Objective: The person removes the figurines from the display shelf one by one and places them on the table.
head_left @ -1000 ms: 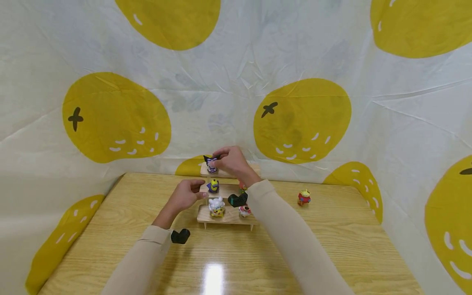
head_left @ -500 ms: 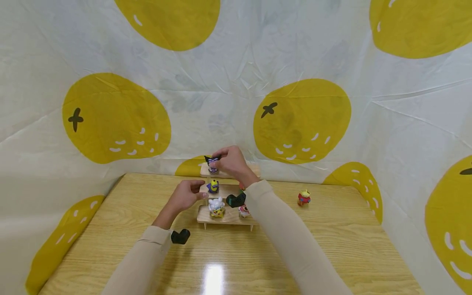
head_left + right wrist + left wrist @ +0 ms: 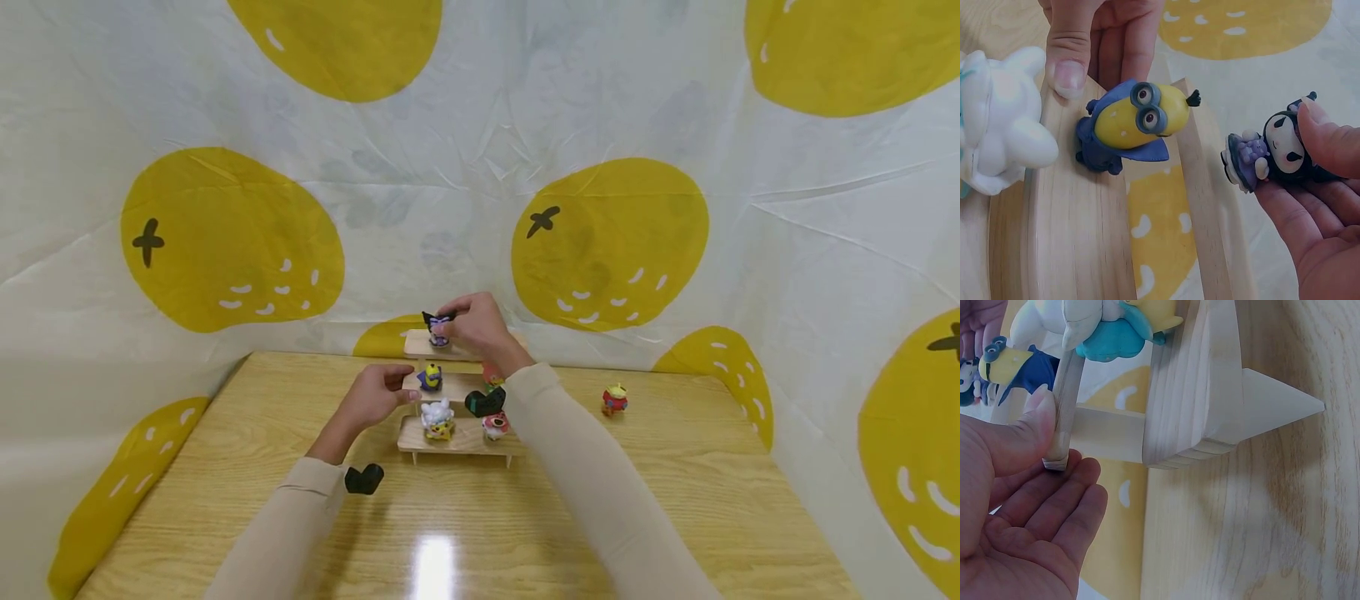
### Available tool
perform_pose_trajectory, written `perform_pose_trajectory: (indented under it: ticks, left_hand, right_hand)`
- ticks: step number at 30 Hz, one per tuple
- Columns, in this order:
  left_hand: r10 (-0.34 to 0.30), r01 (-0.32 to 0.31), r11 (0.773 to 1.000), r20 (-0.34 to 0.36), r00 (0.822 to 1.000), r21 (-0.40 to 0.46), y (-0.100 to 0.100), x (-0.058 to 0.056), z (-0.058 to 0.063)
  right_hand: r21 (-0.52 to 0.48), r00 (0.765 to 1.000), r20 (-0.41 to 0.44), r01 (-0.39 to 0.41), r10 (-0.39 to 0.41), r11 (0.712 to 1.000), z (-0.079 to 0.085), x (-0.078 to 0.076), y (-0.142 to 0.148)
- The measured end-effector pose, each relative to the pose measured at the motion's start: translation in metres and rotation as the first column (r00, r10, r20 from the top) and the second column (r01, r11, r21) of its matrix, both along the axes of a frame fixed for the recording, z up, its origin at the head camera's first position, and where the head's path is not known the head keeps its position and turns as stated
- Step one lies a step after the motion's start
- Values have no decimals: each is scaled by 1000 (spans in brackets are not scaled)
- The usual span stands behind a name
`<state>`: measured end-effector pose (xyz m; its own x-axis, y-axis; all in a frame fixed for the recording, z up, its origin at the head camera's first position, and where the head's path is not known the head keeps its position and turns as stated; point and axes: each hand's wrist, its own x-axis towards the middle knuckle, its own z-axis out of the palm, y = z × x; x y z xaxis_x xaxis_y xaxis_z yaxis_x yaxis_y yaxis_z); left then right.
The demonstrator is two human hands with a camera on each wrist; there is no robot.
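My right hand (image 3: 483,327) pinches a black-and-purple figurine (image 3: 1282,144) with a white face and pointed ears. It is held upright close over the top step of a three-tier wooden display stand (image 3: 459,442), towards the step's left end. My left hand (image 3: 1029,512) grips the left end of the middle step, thumb on top and fingers beneath. Right beside that thumb stands a yellow minion figurine (image 3: 1141,119) in a blue cape. On the bottom step sit a white-and-yellow figurine (image 3: 437,419) and a pink-and-white one (image 3: 495,426). My right forearm partly covers a red-and-green figurine (image 3: 492,377) on the middle step.
A figurine in red with a yellow-green head (image 3: 615,399) stands on the wooden table (image 3: 675,483) to the right of the stand. Behind the stand hangs a pale cloth (image 3: 427,250) printed with big yellow fruits. Black wrist mounts (image 3: 364,479) stick out from both sleeves.
My right hand has shifted slightly to the right with the black-and-purple figurine, over the top step. The left hand keeps its grip on the stand. The head view has turned a little.
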<state>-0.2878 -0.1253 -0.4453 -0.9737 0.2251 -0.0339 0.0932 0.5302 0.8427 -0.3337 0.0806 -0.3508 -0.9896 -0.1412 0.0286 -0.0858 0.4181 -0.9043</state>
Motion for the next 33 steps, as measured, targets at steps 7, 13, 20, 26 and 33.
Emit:
perform_pose_trajectory:
  ticks: [7,13,20,26,33]
  left_hand:
    - [-5,5,1000,0,1000,-10,-1,0,2]
    - [-10,10,1000,-3,1000,-8,-2,1,3]
    - [-9,9,1000,-17,1000,-17,-1,1,2]
    - [-3,3,1000,-16,1000,-27,0,2,4]
    - [-7,7,999,-5,1000,-31,0,3,5]
  right_hand:
    - [-21,1000,17,8,-8,1000,2,1,2]
    - [0,1000,-6,10,-10,1000,2,2,6]
    - [18,999,-29,16,-16,1000,2,1,11]
    - [12,999,-34,31,-30,999,1,0,14]
    - [-7,999,-8,34,-34,999,1,1,19]
